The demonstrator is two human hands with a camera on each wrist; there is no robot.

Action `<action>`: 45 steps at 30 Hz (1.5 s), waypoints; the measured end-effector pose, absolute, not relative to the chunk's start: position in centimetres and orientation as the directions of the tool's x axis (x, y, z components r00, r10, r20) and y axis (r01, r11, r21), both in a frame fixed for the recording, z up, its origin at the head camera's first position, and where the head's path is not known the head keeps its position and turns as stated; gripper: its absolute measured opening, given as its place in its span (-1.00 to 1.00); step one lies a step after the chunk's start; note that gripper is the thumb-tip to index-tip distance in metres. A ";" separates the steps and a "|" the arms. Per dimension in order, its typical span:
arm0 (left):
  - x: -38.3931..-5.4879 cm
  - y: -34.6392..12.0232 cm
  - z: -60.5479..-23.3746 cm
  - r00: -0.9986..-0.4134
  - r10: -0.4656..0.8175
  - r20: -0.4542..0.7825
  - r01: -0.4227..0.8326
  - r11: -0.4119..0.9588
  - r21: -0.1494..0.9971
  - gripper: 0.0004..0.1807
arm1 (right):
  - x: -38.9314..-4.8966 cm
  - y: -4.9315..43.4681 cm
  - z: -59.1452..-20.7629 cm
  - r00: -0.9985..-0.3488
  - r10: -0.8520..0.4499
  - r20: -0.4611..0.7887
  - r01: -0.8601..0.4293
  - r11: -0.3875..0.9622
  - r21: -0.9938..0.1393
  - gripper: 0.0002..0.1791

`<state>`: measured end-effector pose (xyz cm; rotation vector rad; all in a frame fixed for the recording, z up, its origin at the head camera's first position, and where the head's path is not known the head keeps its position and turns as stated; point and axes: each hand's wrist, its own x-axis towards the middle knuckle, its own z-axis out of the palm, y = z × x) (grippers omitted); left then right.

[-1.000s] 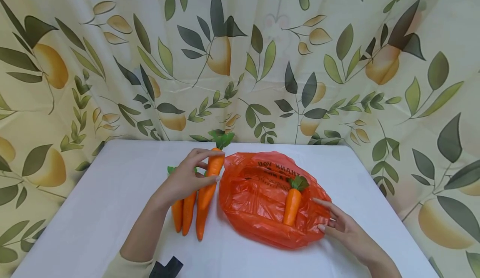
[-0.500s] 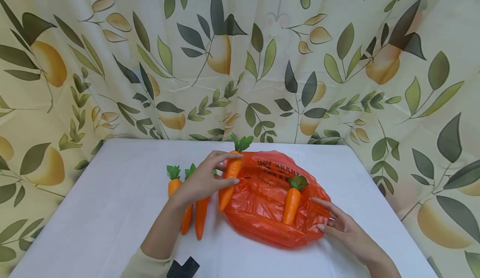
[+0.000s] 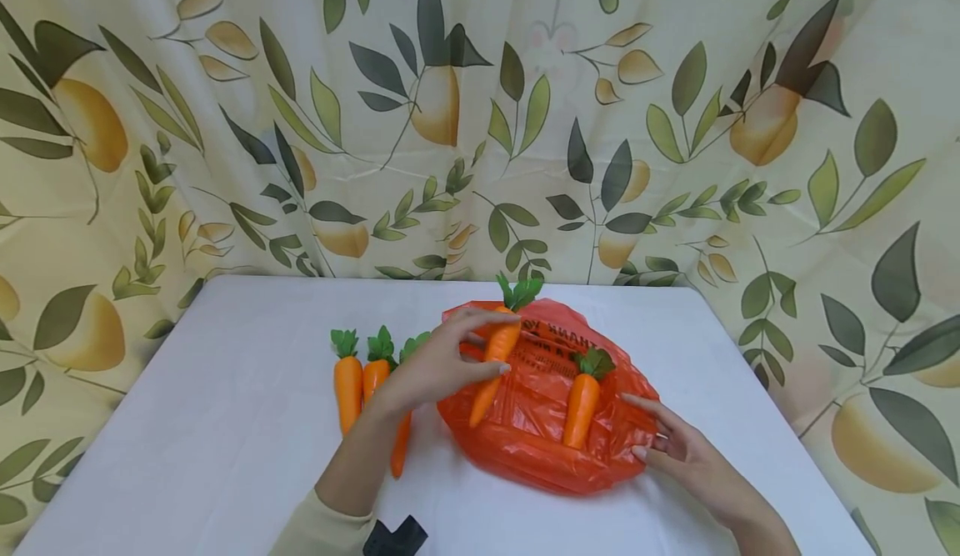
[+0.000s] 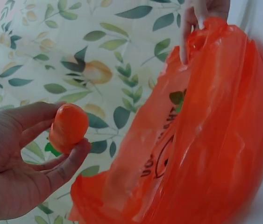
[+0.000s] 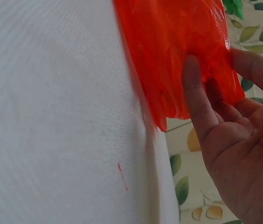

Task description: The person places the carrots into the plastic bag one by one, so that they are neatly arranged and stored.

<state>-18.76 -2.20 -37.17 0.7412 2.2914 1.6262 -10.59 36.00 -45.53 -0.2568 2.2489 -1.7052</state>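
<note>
My left hand (image 3: pixel 431 368) pinches an orange carrot (image 3: pixel 501 341) with green leaves near its top end, thumb on one side and fingers on the other. The carrot hangs tilted over the open mouth of a red plastic bag (image 3: pixel 525 466). In the left wrist view its orange end (image 4: pixel 71 127) points towards the camera. A second carrot (image 3: pixel 582 410) lies inside the bag, leaves up. At the bag's right side, my right hand (image 3: pixel 693 464) holds the rim between thumb and fingers; the right wrist view shows the thumb against the red film (image 5: pixel 168 60).
Left of the bag lie three more carrots side by side: the leftmost (image 3: pixel 348 389), the middle one (image 3: pixel 375 375) and the right one (image 3: pixel 401 449), partly behind my left arm. All rest on a white-covered table (image 3: pixel 225 423). A leaf-and-fruit patterned curtain (image 3: pixel 480 231) hangs behind it.
My left hand has carried the carrot rightward from beside the other carrots to over the bag. The leftmost carrots show more now. My right hand stays at the bag's rim.
</note>
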 end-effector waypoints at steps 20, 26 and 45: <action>-19.5 2.4 -39.4 -0.814 0.581 -0.008 0.192 0.282 0.940 -0.42 | -10.3 35.9 -45.2 -0.940 -0.316 -0.129 0.044 0.262 -0.964 -0.29; -19.8 3.3 -40.3 -0.808 0.589 -0.018 0.176 0.271 0.947 -0.42 | -10.3 36.0 -45.2 -0.922 -0.373 -0.101 0.025 0.205 -0.979 -0.30; -20.8 7.7 -42.4 -0.855 0.517 -0.036 0.184 0.367 0.912 -0.44 | -10.3 36.2 -45.2 -0.928 -0.348 -0.133 0.054 0.227 -0.972 -0.31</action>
